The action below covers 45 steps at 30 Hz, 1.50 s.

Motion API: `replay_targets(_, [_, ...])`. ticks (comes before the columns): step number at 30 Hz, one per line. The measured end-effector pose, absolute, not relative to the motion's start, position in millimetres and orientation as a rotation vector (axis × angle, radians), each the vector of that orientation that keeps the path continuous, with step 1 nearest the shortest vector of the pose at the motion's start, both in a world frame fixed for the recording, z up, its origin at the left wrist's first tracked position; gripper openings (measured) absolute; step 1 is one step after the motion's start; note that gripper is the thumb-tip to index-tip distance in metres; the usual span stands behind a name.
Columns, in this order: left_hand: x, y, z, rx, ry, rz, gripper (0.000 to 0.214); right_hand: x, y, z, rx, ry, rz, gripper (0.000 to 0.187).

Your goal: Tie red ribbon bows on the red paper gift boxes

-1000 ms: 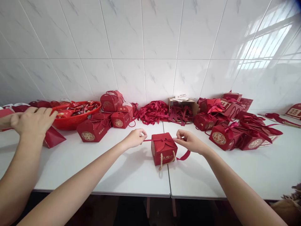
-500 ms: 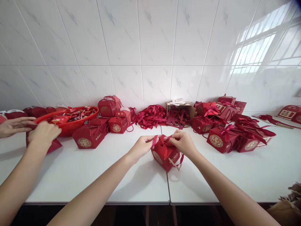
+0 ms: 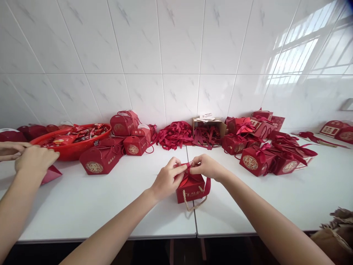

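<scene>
In front of me a red gift box (image 3: 191,194) with gold lettering sits across the seam between two white tables. A rope handle (image 3: 196,208) hangs on its near side. Dark red ribbon (image 3: 207,187) runs over its top and down its right side. My left hand (image 3: 168,179) pinches the ribbon above the box's top left. Close against it, my right hand (image 3: 207,166) pinches the ribbon too, fingertips almost touching the left ones. The fingers partly hide the loop between them.
At left, a co-worker's hands (image 3: 34,157) hold a red box beside a red basin (image 3: 72,151) of wrapped sweets. A ribbon heap (image 3: 176,134) and an open carton (image 3: 224,129) stand by the wall. Finished-looking bowed boxes (image 3: 257,162) sit right; scissors (image 3: 322,141) lie farther right.
The box has turned so its rope-handle side faces me. My hands have come closer together over the ribbon. The co-worker's hands have shifted left in view.
</scene>
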<state>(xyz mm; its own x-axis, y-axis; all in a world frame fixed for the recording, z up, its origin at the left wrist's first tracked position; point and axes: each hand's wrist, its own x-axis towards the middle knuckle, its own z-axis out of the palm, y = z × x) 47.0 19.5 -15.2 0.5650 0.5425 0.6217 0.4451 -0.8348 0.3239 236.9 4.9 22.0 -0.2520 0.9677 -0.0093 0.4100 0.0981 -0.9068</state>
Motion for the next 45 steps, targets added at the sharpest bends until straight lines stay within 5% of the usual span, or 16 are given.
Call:
replay_targets(14, [42, 38, 2, 2.516, 0.592, 0.959, 0.016, 240, 12, 35, -1.384, -2.024, 1.179, 0.006])
replay_targets(27, [16, 13, 39, 2.751, 1.095, 0.769, 0.011, 261, 0, 21, -1.486, -2.009, 0.583, 0.012])
replay_targets(33, [39, 21, 32, 2.352, 1.004, 0.775, 0.033, 251, 3, 1, -1.4, -1.982, 0.311, 0.011])
replay_targets(37, [31, 30, 27, 2.684, 1.131, 0.767, 0.043, 257, 0, -8, -1.494, -1.841, 0.148, 0.016])
replay_targets(42, [10, 34, 22, 2.856, 1.215, 0.775, 0.034, 267, -6, -13, -1.414, -1.789, 0.25, 0.022])
replay_targets(45, [2, 33, 18, 2.474, 1.146, 0.858, 0.034, 278, -4, -21, -1.149, -1.859, 0.683, 0.04])
